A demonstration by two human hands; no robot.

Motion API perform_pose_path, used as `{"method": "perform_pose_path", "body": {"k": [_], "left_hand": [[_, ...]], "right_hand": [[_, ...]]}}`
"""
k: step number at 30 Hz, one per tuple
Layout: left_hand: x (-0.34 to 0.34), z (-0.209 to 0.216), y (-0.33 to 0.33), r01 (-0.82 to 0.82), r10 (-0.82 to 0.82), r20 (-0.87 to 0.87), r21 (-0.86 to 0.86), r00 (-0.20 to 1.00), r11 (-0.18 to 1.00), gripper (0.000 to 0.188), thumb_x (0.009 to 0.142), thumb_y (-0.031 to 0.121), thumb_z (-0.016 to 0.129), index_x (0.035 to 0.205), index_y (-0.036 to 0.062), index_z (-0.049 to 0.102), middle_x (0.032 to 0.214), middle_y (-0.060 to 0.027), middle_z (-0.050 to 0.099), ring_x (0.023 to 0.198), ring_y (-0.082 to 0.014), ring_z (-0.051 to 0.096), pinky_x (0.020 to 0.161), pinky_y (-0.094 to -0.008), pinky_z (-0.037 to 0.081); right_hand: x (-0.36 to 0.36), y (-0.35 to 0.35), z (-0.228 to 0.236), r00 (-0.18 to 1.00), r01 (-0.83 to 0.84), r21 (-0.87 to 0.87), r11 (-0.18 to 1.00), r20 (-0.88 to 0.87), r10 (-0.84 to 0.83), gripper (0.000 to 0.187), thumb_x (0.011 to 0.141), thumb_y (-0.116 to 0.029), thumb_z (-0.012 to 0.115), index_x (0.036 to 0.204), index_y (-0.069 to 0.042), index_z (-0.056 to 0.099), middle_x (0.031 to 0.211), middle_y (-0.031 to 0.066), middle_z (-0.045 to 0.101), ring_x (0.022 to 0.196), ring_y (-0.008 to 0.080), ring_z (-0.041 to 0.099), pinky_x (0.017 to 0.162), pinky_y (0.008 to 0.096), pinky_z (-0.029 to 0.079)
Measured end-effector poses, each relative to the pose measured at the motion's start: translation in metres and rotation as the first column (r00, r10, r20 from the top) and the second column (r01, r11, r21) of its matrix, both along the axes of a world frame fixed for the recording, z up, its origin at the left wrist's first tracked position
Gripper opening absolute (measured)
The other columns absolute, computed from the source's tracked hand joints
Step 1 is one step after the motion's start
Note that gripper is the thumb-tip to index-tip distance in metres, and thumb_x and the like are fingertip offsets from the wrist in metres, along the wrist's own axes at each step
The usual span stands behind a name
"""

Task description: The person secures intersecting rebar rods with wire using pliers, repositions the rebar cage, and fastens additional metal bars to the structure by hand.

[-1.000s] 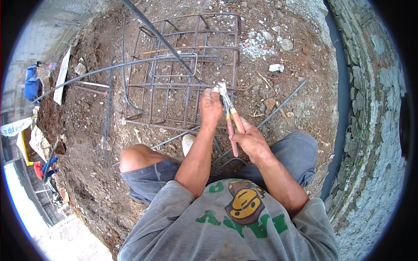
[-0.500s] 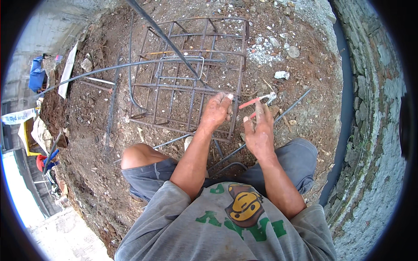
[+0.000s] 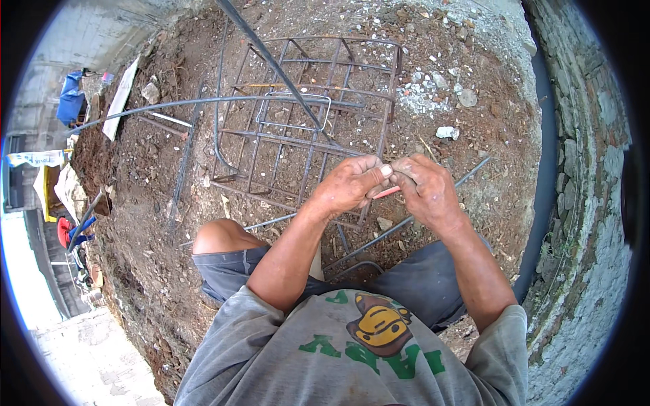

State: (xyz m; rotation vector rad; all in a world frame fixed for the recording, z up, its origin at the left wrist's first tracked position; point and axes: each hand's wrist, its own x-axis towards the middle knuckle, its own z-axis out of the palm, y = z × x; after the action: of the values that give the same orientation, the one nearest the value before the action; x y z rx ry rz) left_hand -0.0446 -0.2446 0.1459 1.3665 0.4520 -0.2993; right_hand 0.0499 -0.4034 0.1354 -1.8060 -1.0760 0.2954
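Note:
My left hand [image 3: 353, 183] and my right hand [image 3: 429, 192] meet over the near right corner of a cage of rusty steel bars [image 3: 313, 141]. The left is closed, thumb pressed on the forefinger; whatever it pinches is too small or hidden to name. My right hand is closed too, fingertips touching the left's. A red handle of the pincers [image 3: 386, 193] sticks out from under the right hand toward the left; their metal head is hidden. A bent rectangular steel stirrup [image 3: 330, 111] rests on the cage.
A long dark bar [image 3: 267, 57] slants over the cage, and a thinner curved rod [image 3: 176, 103] crosses it from the left. Another rod [image 3: 379, 230] lies by my knees. White rubble [image 3: 447, 132] dots the soil. A dark pipe [image 3: 546, 169] runs along the stone wall [image 3: 589, 155] at right.
My right hand has come up and closed, the pincers' head dropping out of sight. The left has moved slightly right and down, so both hands now touch. The whole view has shifted a little.

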Motion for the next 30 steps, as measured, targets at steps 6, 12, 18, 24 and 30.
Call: {"method": "perform_pose_path", "body": {"k": [6,12,18,24,30], "left_hand": [[0.002,0.007,-0.004,0.100,-0.080,-0.080,0.277,0.994,0.956,0.019,0.092,0.023,0.054,0.085,0.0053,0.059,0.064,0.0008,0.055,0.053,-0.0074,0.048,0.049,-0.0239,0.038],[0.001,-0.001,-0.011,0.135,-0.214,0.029,0.692,0.976,0.709,0.018,0.089,0.022,0.056,0.081,0.0054,0.056,0.062,-0.0065,0.055,0.057,-0.0214,0.056,0.055,-0.0356,0.043],[-0.016,-0.008,-0.007,0.144,-0.390,-0.004,0.933,0.921,0.331,0.015,0.085,0.020,0.057,0.080,0.0062,0.054,0.073,-0.0151,0.059,0.072,-0.0364,0.058,0.062,-0.0448,0.045],[-0.027,-0.014,0.004,0.046,-0.430,0.167,0.896,0.887,0.441,0.010,0.083,0.016,0.060,0.084,0.0067,0.058,0.074,-0.0142,0.059,0.070,-0.0351,0.059,0.062,-0.0427,0.047],[-0.020,-0.015,-0.006,-0.158,-0.372,0.301,0.916,0.878,0.369,0.009,0.078,0.009,0.063,0.085,0.0051,0.059,0.076,-0.0132,0.060,0.070,-0.0347,0.060,0.061,-0.0404,0.049]], "right_hand": [[0.010,-0.007,-0.006,0.962,0.251,-0.121,0.960,0.139,-0.234,0.007,0.083,-0.009,0.060,0.089,-0.006,0.058,0.081,0.0142,0.057,0.071,0.0342,0.061,0.061,0.0444,0.048],[0.016,-0.009,-0.016,0.968,0.175,-0.225,0.958,-0.140,-0.210,0.008,0.081,-0.007,0.059,0.088,-0.003,0.058,0.078,0.0195,0.060,0.076,0.0387,0.060,0.069,0.0462,0.047],[0.013,-0.017,-0.008,0.903,-0.425,-0.583,0.692,-0.332,0.274,0.013,0.080,-0.011,0.058,0.089,-0.002,0.061,0.072,0.0201,0.060,0.074,0.0379,0.060,0.068,0.0442,0.047],[0.022,-0.020,0.001,0.607,-0.461,-0.282,0.841,-0.792,0.067,0.014,0.088,-0.010,0.057,0.096,-0.002,0.065,0.072,0.0077,0.064,0.066,0.0129,0.060,0.060,0.0313,0.047],[0.021,-0.008,-0.009,0.956,0.014,-0.526,0.850,-0.243,-0.165,0.021,0.087,-0.021,0.057,0.090,-0.001,0.063,0.085,0.0200,0.064,0.077,0.0343,0.063,0.071,0.0437,0.047]]}}
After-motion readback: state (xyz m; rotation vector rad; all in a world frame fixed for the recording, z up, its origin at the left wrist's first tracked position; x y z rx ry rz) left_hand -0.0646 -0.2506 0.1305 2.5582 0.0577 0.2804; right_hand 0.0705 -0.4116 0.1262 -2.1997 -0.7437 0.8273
